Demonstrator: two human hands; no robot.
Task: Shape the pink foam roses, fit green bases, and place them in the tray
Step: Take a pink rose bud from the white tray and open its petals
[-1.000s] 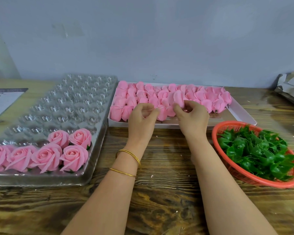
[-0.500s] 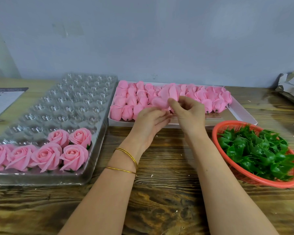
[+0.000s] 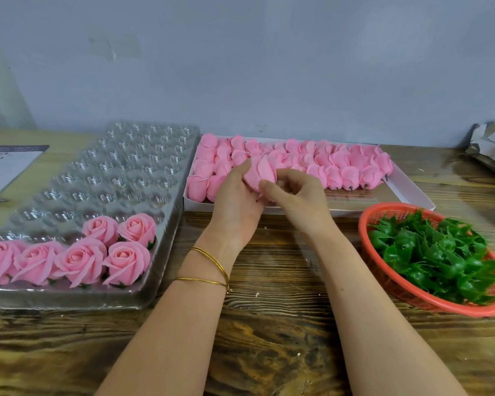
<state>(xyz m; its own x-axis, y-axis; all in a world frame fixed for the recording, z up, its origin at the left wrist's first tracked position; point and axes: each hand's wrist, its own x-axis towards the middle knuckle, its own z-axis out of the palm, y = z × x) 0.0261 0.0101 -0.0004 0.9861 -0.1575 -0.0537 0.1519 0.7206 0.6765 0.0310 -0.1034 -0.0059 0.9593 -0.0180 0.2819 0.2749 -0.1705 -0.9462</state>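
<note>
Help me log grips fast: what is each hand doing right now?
Left hand: holds the pink foam rose, fingers curled round it.
Right hand: pinches the same rose between thumb and fingers.

Tray (image 3: 166, 292) left with roses (image 3: 80, 261) in near pockets, box (image 3: 412, 195) behind centre, basket (image 3: 366, 224) right

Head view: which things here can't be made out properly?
- Underside of the held rose, head view: covered by the left hand and right hand; base fitted or not, cannot tell.
- Printed sheet, head view: cut by the left edge, text too small.
- Grey wrapping, head view: cut by the right edge; contents unclear.
</note>
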